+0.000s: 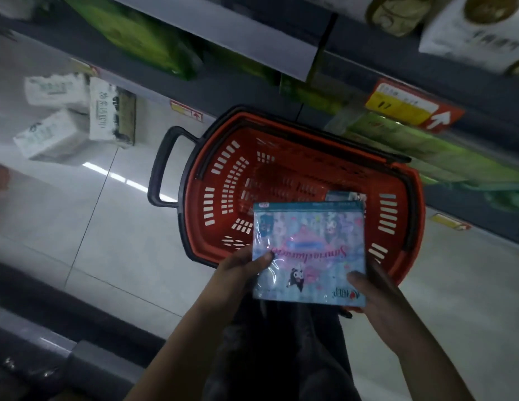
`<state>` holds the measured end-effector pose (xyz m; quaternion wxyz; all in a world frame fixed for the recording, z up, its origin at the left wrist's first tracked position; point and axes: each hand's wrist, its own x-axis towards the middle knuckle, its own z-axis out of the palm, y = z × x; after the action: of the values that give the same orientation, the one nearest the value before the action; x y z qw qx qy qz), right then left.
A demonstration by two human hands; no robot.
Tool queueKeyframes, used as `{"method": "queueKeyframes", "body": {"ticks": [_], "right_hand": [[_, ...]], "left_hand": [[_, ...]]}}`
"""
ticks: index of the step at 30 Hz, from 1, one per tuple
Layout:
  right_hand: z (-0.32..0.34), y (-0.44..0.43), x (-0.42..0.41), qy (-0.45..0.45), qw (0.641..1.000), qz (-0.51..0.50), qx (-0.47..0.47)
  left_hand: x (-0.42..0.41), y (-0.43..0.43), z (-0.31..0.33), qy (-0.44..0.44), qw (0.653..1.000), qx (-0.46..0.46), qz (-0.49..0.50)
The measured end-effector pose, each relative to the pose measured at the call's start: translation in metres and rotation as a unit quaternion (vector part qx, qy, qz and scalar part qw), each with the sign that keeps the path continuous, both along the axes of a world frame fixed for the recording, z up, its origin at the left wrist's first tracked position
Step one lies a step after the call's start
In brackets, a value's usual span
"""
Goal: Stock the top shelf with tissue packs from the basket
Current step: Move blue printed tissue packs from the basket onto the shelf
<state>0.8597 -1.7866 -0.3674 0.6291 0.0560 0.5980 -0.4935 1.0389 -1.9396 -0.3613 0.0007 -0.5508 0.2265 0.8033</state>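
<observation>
- I'm holding a pale blue, plastic-wrapped tissue pack with cartoon print [307, 253] in both hands, flat, printed face up, lettering upside down to me
- my left hand [241, 270] is gripping the pack's left edge, thumb pressing on the top face, fingers going underneath, out of sight
- my right hand [374, 287] is gripping the near right corner the same way, thumb lying on top, fingers hidden under the wrap
- the pack is hanging over the near right part of the red slotted plastic basket with black rim [217, 180], not touching it as far as I can tell
- the basket is sitting on the pale tiled floor [107, 227], its black loop handle [161, 169] sticking out to the left
- a second blue pack [343, 195] is lying in the basket, mostly covered by the one I'm holding
- green-wrapped packs [397, 146] are sitting on the grey shelving beyond the basket, a yellow-and-red price tag [409, 107] hanging on the shelf edge above them
- white wrapped packs [58, 134] are sitting low down at far left, blurred
- top shelf isn't showing in this view
</observation>
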Motion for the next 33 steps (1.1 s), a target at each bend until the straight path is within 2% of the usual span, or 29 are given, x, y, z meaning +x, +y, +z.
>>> {"method": "queueKeyframes", "body": {"ticks": [7, 13, 22, 27, 33], "right_hand": [[0.034, 0.001, 0.005, 0.037, 0.998, 0.045, 0.017], [0.061, 0.014, 0.020, 0.023, 0.999, 0.038, 0.016], [0.121, 0.012, 0.032, 0.054, 0.998, 0.020, 0.025], [0.168, 0.008, 0.033, 0.041, 0.999, 0.027, 0.008], [0.223, -0.016, 0.024, 0.017, 0.999, -0.026, -0.038]], "left_hand": [[0.008, 0.020, 0.029, -0.026, 0.999, 0.007, 0.029], [0.017, 0.021, 0.066, -0.018, 1.000, -0.010, 0.015], [0.021, 0.023, 0.139, -0.038, 0.998, -0.045, 0.016], [0.029, 0.018, 0.187, -0.026, 0.998, -0.061, -0.005], [0.024, -0.002, 0.239, -0.018, 0.991, -0.121, -0.047]]}}
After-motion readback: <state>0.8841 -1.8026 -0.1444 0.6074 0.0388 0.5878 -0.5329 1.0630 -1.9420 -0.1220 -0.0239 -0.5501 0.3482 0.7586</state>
